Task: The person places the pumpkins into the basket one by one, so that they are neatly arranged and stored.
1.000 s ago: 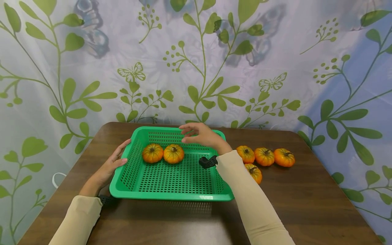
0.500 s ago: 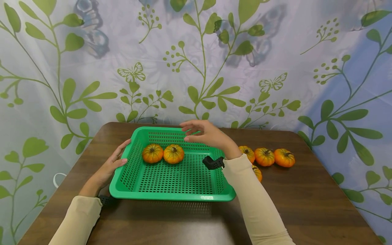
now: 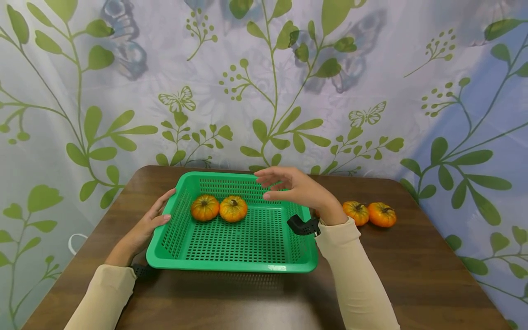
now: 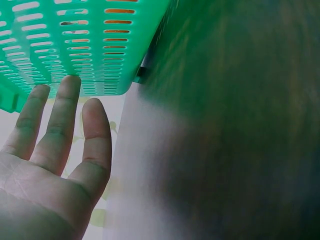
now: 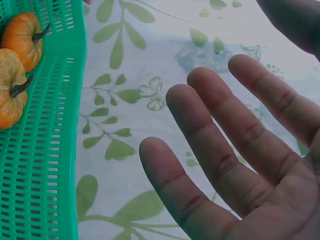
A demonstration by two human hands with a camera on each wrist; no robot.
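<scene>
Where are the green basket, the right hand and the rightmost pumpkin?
Green basket point(image 3: 231, 266), head view: near rim.
Right hand point(image 3: 302, 188), head view: middle of the hand.
Rightmost pumpkin point(image 3: 381, 216), head view: orange side.

Pale cloth point(image 3: 231, 41) hangs behind, printed with green leaves point(image 3: 142, 129) and butterflies point(image 3: 177, 99); before it, a dark wood table point(image 3: 416, 266); soft sheen point(image 3: 284, 316) near its front; white loop point(image 3: 71, 245) at left.

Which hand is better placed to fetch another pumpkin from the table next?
Probably the right hand: it is empty and nearer the table pumpkins, while the left hand touches the basket on its left side.
</scene>
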